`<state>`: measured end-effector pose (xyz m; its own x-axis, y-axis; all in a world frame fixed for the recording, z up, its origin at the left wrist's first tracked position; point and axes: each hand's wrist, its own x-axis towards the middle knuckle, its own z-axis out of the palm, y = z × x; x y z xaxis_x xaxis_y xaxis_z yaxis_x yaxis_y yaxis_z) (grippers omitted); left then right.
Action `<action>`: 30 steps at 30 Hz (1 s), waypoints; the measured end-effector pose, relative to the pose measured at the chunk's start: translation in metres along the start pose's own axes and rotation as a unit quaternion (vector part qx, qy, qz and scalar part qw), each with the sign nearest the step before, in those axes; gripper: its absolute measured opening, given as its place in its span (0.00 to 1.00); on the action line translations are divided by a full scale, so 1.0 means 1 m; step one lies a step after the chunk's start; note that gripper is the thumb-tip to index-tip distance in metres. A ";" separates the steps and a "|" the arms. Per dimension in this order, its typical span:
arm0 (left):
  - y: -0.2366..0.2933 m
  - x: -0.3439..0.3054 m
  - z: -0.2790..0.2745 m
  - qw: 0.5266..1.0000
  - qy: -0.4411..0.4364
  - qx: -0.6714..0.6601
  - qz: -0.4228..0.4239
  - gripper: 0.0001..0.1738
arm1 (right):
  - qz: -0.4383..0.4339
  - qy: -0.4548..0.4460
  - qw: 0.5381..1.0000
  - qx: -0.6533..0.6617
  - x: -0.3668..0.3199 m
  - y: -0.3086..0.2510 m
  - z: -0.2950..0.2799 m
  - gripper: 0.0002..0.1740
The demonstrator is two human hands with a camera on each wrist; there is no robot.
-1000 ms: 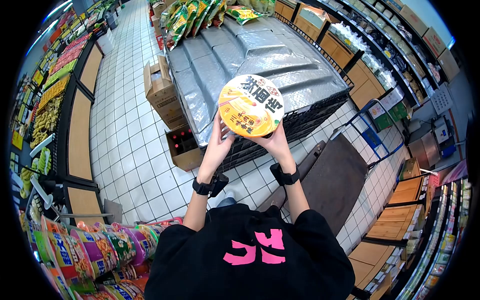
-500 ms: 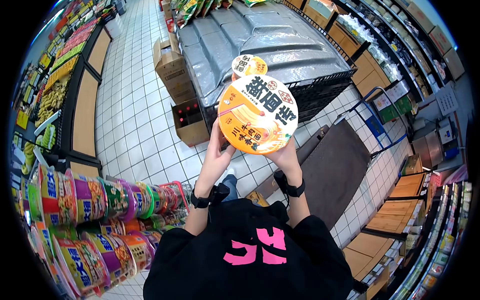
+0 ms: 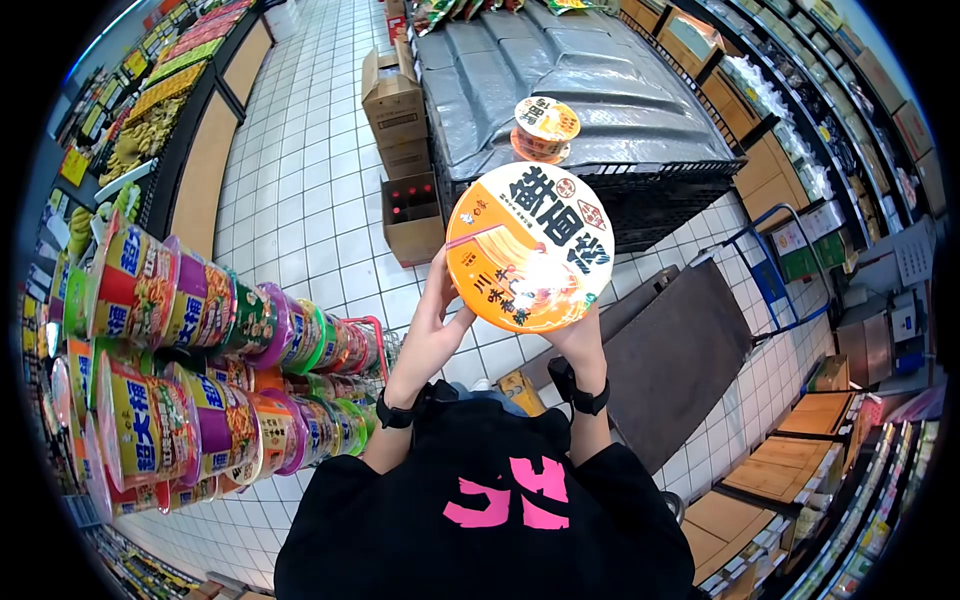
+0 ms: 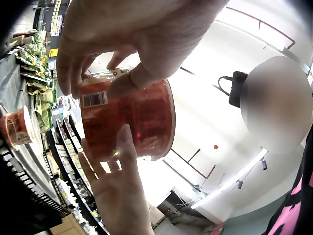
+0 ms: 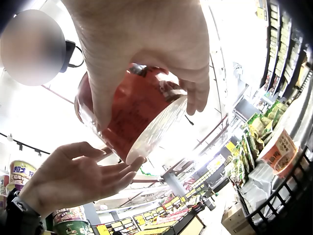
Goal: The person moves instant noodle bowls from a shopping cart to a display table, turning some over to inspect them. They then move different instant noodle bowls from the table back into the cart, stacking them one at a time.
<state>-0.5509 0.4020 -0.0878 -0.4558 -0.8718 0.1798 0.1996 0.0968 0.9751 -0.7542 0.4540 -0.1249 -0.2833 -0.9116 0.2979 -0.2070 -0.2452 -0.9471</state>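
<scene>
Both hands hold a wide instant noodle bowl (image 3: 520,240) in front of the chest, its orange and white printed lid facing up to the head camera. My left hand (image 3: 430,325) grips its left side, and in the left wrist view the thumb presses the red wall near a barcode. On the opposite side, my right hand (image 3: 583,345) clasps the bowl with thumb and fingers apart around it, as the right wrist view shows. Beyond it, a second noodle bowl (image 3: 545,132) with a matching lid stands on the near edge of a grey covered display (image 3: 620,90).
Stacked noodle tubs (image 3: 205,310) rise close on the left. Cardboard boxes (image 3: 395,105) stand along the display's left side, one with red-capped bottles. To the right are a flatbed trolley (image 3: 680,355) with a blue handle and shelving (image 3: 800,470). Produce stands (image 3: 180,90) line the far left.
The held noodle bowl has come nearer the body, and the second bowl behind it has come into sight. The head view has shifted, showing the display higher and more of the tub stack.
</scene>
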 end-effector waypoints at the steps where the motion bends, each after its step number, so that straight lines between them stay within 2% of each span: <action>1: 0.002 -0.003 -0.002 1.000 -0.001 -0.003 0.005 0.43 | 0.016 -0.008 1.000 0.001 -0.003 -0.005 0.003 0.43; 5: 0.009 -0.022 -0.015 1.000 0.019 0.021 0.010 0.43 | 0.013 -0.035 0.999 -0.015 -0.010 -0.016 0.016 0.46; 9: 0.018 -0.055 -0.036 0.999 0.045 -0.007 -0.001 0.45 | 0.001 -0.073 0.997 0.000 -0.018 -0.036 0.039 0.41; 11: 0.027 -0.080 -0.049 0.998 0.063 -0.026 -0.013 0.45 | 0.010 -0.093 0.994 0.062 -0.025 -0.045 0.055 0.36; 14: 0.056 -0.115 -0.063 0.995 0.103 0.010 0.006 0.45 | 0.008 -0.140 0.989 0.052 -0.042 -0.042 0.079 0.35; 16: 0.067 -0.142 -0.078 0.992 0.122 0.034 0.017 0.45 | -0.067 -0.172 0.981 0.055 -0.054 -0.044 0.099 0.34; 17: 0.072 -0.155 -0.085 0.991 0.122 0.055 0.028 0.45 | -0.069 -0.188 0.978 0.062 -0.061 -0.044 0.107 0.34; 19: 0.085 -0.186 -0.094 0.986 0.154 0.050 0.035 0.46 | -0.114 -0.279 0.953 0.025 -0.077 -0.040 0.116 0.31; 20: 0.092 -0.202 -0.099 0.985 0.154 0.080 0.024 0.46 | -0.081 -0.310 0.938 0.129 -0.086 -0.023 0.124 0.28; 21: 0.099 -0.219 -0.102 0.982 0.154 0.109 0.013 0.47 | -0.107 -0.355 0.926 0.076 -0.094 -0.024 0.124 0.33; 22: 0.107 -0.235 -0.105 0.983 0.155 0.100 0.025 0.46 | 0.023 -0.408 0.827 0.386 -0.106 -0.011 0.128 0.36; 23: 0.117 -0.251 -0.109 0.974 0.148 0.162 0.050 0.45 | 0.158 -0.413 0.626 0.643 -0.118 0.013 0.133 0.38; 24: 0.127 -0.264 -0.112 0.968 0.142 0.189 0.081 0.45 | 0.163 -0.427 0.616 0.642 -0.130 0.036 0.127 0.38; 25: 0.134 -0.278 -0.115 0.960 0.136 0.216 0.111 0.45 | 0.295 -0.344 0.489 0.745 -0.144 0.062 0.116 0.37; 27: 0.136 -0.308 -0.116 0.960 0.157 0.201 0.112 0.45 | 0.522 -0.123 0.177 0.825 -0.164 0.091 0.112 0.37; 28: 0.138 -0.325 -0.117 0.963 0.163 0.180 0.113 0.45 | 0.391 -0.257 0.359 0.807 -0.174 0.040 0.137 0.36; 29: 0.140 -0.343 -0.118 0.960 0.177 0.184 0.113 0.45 | 0.229 -0.376 0.512 0.738 -0.187 -0.016 0.164 0.36; 30: 0.143 -0.360 -0.120 0.957 0.188 0.183 0.120 0.45 | 0.192 -0.417 0.541 0.704 -0.193 -0.024 0.175 0.36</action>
<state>-0.2545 0.6726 -0.0288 -0.0764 -0.9076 0.4128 -0.0897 0.4186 0.9037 -0.5304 0.5782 -0.1803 0.5912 -0.6722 0.4456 0.8029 0.5430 -0.2461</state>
